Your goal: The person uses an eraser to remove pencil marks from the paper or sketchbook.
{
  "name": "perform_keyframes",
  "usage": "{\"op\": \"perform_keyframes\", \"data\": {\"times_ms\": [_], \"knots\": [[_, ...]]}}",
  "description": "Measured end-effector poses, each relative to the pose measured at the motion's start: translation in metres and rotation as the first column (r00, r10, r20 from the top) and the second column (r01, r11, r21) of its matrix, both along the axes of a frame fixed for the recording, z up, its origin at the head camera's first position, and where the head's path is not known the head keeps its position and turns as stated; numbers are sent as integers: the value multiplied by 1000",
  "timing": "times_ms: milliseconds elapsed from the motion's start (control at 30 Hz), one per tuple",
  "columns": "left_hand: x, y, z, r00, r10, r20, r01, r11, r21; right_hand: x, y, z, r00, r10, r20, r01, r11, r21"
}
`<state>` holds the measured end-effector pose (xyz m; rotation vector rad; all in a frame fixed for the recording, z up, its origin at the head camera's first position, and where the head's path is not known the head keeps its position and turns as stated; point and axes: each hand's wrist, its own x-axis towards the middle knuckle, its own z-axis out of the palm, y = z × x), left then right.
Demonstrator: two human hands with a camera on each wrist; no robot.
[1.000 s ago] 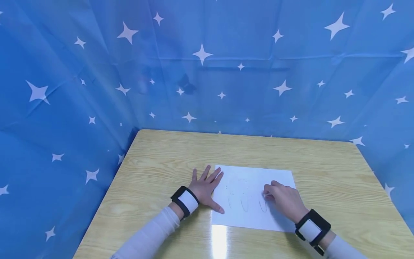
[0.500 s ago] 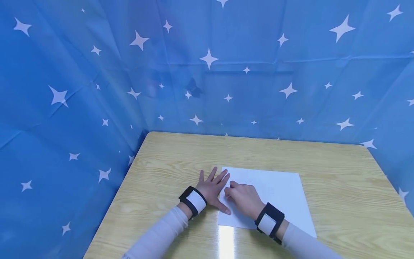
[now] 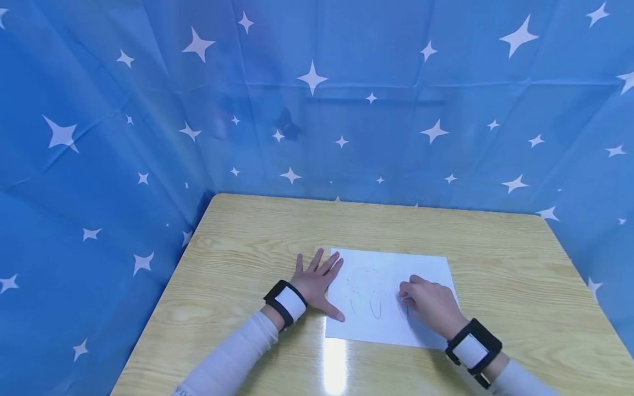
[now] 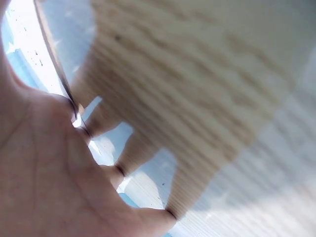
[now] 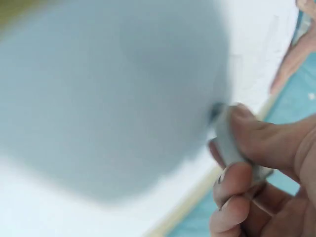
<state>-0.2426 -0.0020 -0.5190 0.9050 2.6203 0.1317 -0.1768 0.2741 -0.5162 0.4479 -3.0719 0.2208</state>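
Right grip (image 3: pixel 436 305) pinches a small pale block (image 5: pixel 227 141) at the right part of the paper (image 3: pixel 361 330), flat on the table (image 3: pixel 247 231). Left grip (image 3: pixel 314 289), fingers spread, braces only its left edge; hard sideways pushing could buckle or skew it.

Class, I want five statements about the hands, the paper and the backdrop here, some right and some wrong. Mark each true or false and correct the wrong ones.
1. The left hand is at the left edge of the paper. True.
2. The left hand grips a pencil. False: its fingers are spread and it holds nothing.
3. The right hand pinches a small pale object. True.
4. The paper is completely blank. False: it bears faint marks, including thin curved lines.
5. The backdrop is blue with pale stars. True.
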Motion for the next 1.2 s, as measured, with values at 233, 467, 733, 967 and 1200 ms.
{"op": "perform_keyframes", "data": {"times_ms": [233,467,733,967,1200], "knots": [[4,6,-8,1000,-15,-6,15,1000,-20,-10,-76,-7,978,191,-86,-196,980,-47],[3,7,-8,999,-20,-34,19,1000,-15,-6,-92,-14,974,198,-114,-201,979,-21],[-2,-6,-7,999,0,-44,0,1000,-2,9,-15,-9,996,39,-79,-39,999,10],[2,-12,7,1000,7,-21,-7,1000,-5,6,-13,-3,998,11,-66,-10,1000,17],[5,-2,2,1000,4,-31,-5,999,-33,-5,-87,-7,990,124,-73,-128,990,-61]]}}
